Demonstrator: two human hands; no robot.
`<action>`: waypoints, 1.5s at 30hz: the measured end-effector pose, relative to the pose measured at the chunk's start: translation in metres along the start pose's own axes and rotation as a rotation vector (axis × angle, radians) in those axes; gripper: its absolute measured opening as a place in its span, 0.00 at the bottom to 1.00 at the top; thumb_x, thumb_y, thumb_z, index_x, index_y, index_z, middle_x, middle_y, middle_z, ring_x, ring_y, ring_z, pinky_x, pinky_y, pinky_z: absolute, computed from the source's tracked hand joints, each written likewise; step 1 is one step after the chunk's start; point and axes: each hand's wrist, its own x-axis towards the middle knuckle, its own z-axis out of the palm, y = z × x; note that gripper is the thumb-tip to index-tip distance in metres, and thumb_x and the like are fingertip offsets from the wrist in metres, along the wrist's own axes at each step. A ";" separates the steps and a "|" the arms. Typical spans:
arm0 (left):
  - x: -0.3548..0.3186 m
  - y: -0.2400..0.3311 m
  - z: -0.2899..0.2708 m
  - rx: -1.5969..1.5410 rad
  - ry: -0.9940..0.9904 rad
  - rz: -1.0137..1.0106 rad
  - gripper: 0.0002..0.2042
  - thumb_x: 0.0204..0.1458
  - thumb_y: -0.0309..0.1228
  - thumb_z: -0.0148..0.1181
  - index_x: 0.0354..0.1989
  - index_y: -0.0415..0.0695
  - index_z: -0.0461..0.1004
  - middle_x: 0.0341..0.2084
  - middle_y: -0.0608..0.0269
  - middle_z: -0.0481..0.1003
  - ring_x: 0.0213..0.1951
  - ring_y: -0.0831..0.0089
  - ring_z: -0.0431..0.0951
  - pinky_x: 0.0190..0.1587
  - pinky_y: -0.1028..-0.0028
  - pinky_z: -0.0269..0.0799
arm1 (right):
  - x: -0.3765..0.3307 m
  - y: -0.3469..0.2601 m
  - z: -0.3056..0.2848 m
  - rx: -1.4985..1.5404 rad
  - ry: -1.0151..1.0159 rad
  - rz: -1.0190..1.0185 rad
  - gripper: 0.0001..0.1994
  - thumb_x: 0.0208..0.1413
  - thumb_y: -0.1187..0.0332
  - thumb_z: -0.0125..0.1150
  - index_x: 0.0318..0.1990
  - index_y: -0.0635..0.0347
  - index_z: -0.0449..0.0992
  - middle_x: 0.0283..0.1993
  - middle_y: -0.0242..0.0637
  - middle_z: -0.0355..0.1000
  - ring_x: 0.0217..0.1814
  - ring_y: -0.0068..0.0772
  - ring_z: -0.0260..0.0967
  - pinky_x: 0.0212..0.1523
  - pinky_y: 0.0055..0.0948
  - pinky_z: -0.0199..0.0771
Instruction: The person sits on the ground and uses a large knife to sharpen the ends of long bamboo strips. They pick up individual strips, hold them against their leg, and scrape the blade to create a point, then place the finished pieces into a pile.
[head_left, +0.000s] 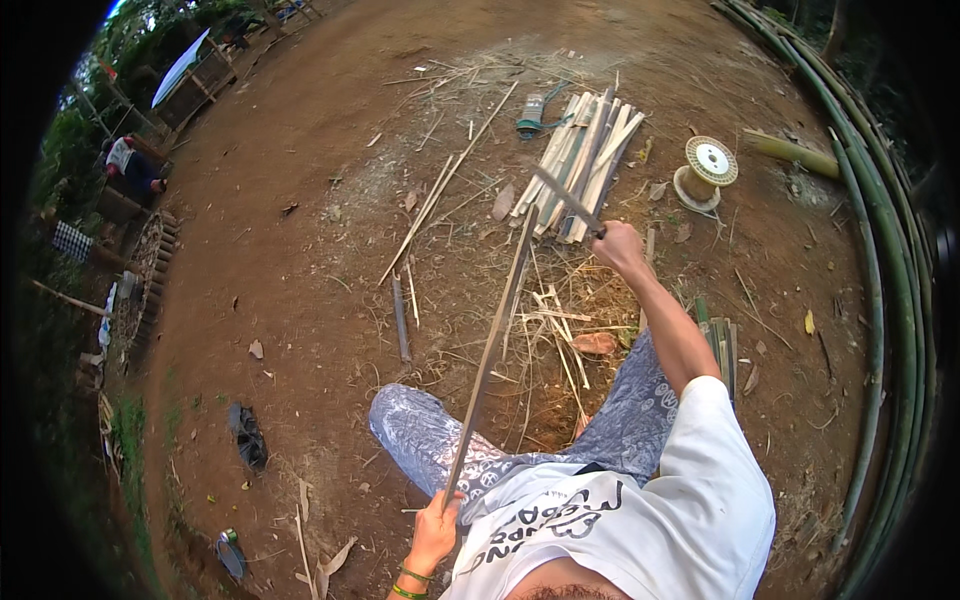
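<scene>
My left hand [433, 527], with green bands at the wrist, is closed around the lower end of a long split bamboo strip [490, 355]. The strip slants up and away past my left knee, its far end just left of the blade. My right hand [620, 247] reaches forward, its fingers wrapped round the handle of a machete [568, 200]. The blade points up and left, close to the strip's far end; whether they touch I cannot tell. Just beyond the blade lies a stack of split bamboo slats [570, 160].
Shavings [565, 335] litter the dirt between my legs. A wire spool [708, 165] stands right of the slats, a bottle [530, 118] on their left. Long green bamboo poles [905, 290] line the right side. Dark cloth [247, 437] lies left; a person [135, 165] is farther off.
</scene>
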 end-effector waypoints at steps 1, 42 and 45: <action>0.003 0.002 -0.001 -0.153 -0.034 -0.092 0.09 0.66 0.35 0.49 0.44 0.44 0.71 0.17 0.59 0.69 0.17 0.69 0.70 0.20 0.68 0.63 | -0.003 -0.009 0.006 0.120 -0.023 0.022 0.09 0.57 0.65 0.58 0.38 0.60 0.80 0.20 0.31 0.70 0.18 0.22 0.61 0.21 0.32 0.65; 0.032 0.001 -0.026 -0.913 -0.451 -0.358 0.21 0.69 0.46 0.40 0.27 0.45 0.59 0.12 0.70 0.58 0.09 0.83 0.57 0.10 0.79 0.53 | -0.029 -0.064 0.047 0.115 -0.242 -0.209 0.10 0.40 0.66 0.63 0.33 0.53 0.82 0.25 0.43 0.77 0.30 0.40 0.78 0.38 0.40 0.79; 0.033 -0.008 -0.024 -0.932 -0.422 -0.445 0.21 0.69 0.46 0.40 0.26 0.45 0.58 0.12 0.70 0.57 0.09 0.83 0.56 0.10 0.79 0.52 | -0.026 -0.061 0.083 -0.092 -0.188 -0.304 0.14 0.41 0.64 0.62 0.37 0.54 0.83 0.28 0.44 0.78 0.35 0.45 0.79 0.43 0.44 0.79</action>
